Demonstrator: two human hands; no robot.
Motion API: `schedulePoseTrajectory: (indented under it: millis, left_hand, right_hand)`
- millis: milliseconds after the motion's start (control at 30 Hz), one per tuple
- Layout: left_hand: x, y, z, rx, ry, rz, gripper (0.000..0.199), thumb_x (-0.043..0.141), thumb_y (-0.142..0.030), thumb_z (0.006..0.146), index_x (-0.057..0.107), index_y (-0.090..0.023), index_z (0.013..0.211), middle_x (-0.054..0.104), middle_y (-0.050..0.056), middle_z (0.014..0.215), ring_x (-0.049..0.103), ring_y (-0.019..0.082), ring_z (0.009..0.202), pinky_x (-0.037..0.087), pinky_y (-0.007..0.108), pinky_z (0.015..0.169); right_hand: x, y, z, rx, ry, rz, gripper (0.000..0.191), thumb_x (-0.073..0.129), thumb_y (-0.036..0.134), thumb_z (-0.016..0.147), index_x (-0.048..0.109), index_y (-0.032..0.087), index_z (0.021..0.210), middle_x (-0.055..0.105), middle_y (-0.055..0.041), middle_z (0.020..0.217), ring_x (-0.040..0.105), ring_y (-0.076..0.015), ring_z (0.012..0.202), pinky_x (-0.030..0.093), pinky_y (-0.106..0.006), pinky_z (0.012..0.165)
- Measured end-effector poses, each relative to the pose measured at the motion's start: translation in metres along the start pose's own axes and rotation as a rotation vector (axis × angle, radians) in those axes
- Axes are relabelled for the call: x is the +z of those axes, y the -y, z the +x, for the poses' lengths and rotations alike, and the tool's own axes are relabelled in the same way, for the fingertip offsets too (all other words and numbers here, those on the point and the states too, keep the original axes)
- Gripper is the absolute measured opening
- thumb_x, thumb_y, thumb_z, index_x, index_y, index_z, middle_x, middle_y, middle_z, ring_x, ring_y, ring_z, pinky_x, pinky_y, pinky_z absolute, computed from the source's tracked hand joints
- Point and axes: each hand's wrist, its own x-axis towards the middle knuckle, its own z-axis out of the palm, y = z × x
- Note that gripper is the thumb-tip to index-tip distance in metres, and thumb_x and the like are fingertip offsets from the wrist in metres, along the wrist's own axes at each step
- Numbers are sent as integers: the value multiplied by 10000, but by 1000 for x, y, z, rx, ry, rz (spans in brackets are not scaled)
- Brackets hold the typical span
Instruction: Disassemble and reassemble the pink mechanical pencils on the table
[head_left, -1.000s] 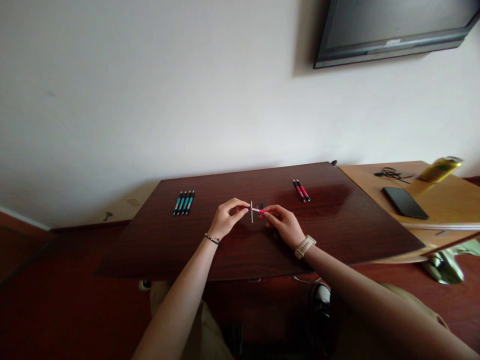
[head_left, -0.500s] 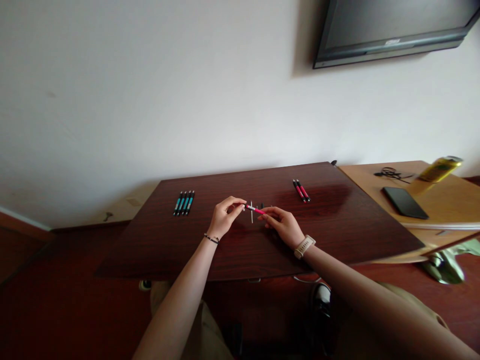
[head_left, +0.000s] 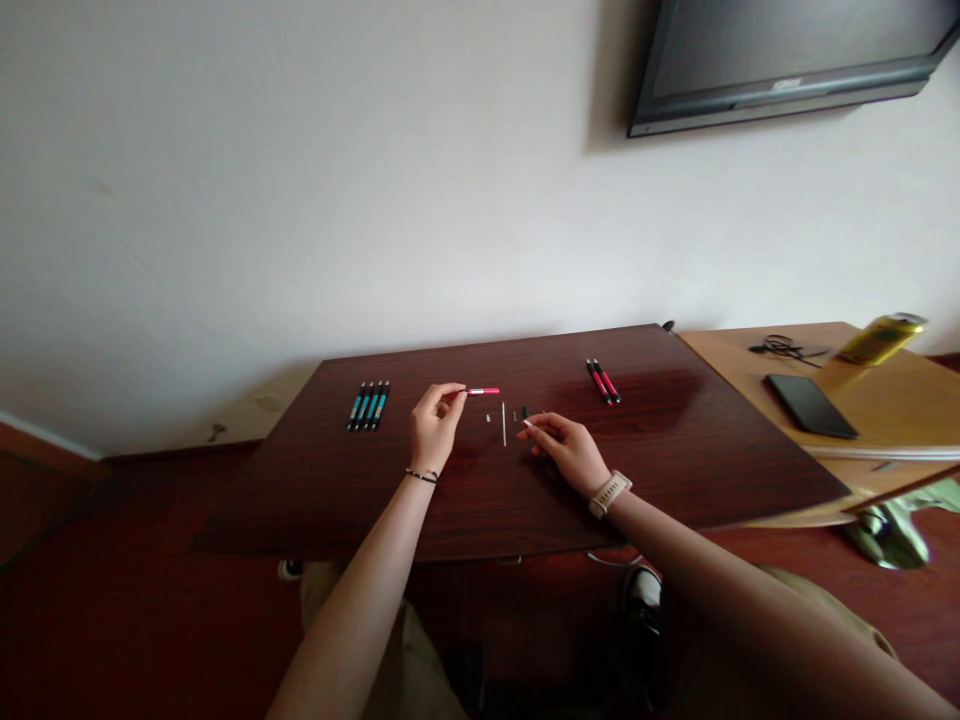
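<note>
My left hand (head_left: 438, 420) pinches the black end of a pink pen barrel (head_left: 484, 391), which points right, just above the table. My right hand (head_left: 561, 440) is closed at thumb and forefinger; a small pale bit shows at the fingertips, too small to name. Between the hands lie pen parts: a thin white refill (head_left: 504, 424), a tiny pale piece (head_left: 487, 418), a small spring-like part (head_left: 514, 416) and a short black piece (head_left: 526, 411) by my right fingertips.
Several teal pens (head_left: 368, 406) lie in a row at the left of the dark wooden table (head_left: 465, 510). Two pink pens (head_left: 603, 382) lie at the right. A lighter side table holds a phone (head_left: 810, 405), a black cable (head_left: 784, 347) and a yellow can (head_left: 881, 340).
The pink barrel has left my right fingers and moved left and slightly up with my left hand. More small parts show on the table between the hands. My right hand has barely moved.
</note>
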Motion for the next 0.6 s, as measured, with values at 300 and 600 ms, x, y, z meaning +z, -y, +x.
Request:
schedulePoseTrajectory:
  millis: [300,600]
  left_hand:
    - [0,-6,-10,113,116,312,96,636,-285,994,717,-235,980,720,48,977,665,189,867,514,313,835]
    - [-15,1,-32,99,232,444,101,702,-190,936,708,-255,1013,700,15,934,666,176,841,506,291,795]
  right_hand:
    - [0,0,1,-3,5,-18,348,670,532,940,705,216,1081,805,-77,1004,678,-173,686,537,-294,652]
    - [1,-2,2,2,15,-2,368,676,550,930,700,207,1061,803,-82,988,682,-176,694,547,-298,667]
